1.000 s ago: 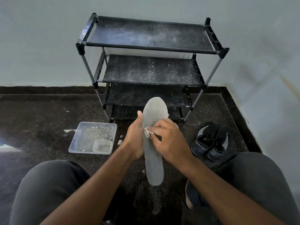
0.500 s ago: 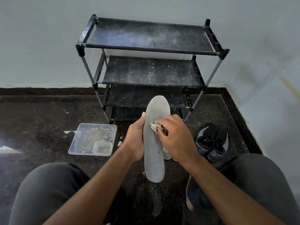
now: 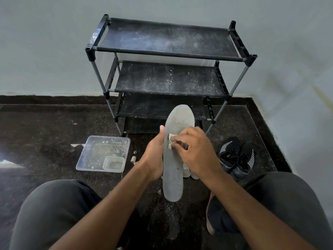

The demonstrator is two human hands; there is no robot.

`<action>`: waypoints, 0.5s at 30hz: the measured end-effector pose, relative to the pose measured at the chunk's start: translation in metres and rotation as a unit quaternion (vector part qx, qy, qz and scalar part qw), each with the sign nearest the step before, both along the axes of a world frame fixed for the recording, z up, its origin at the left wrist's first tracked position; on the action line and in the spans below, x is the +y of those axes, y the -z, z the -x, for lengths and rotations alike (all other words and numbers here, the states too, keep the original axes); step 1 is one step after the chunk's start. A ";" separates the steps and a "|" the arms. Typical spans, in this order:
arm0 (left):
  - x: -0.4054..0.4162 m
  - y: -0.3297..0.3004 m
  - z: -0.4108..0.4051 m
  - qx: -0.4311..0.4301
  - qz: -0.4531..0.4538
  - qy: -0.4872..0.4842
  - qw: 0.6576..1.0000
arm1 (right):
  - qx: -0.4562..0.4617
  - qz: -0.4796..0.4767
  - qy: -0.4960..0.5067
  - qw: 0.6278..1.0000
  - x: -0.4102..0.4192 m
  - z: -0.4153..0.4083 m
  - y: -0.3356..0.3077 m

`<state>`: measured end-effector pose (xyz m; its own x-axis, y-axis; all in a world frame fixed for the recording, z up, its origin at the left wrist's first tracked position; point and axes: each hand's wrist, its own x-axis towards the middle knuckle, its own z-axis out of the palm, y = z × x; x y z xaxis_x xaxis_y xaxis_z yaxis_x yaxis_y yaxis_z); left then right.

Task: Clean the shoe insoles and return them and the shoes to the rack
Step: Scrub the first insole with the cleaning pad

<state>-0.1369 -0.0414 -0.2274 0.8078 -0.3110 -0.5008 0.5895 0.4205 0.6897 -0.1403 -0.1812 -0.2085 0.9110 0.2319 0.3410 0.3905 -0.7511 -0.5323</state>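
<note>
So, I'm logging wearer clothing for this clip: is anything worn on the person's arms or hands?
Nothing shows on either: the left hand and right hand are bare, with no gloves, rings, watch or sleeves on the forearms in view.

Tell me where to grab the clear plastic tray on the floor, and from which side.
Take the clear plastic tray by its raised rim, coming from above at the near left edge. It lies flat on the floor with an upright wall all round, so fingers can likely pinch the rim. The small inner container sits in its near right corner, and the rack stands behind.
</note>
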 end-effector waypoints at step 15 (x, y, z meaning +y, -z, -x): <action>-0.006 -0.012 0.007 -0.011 0.046 0.005 0.999 | -0.011 -0.040 0.051 0.998 -0.006 -0.006 -0.007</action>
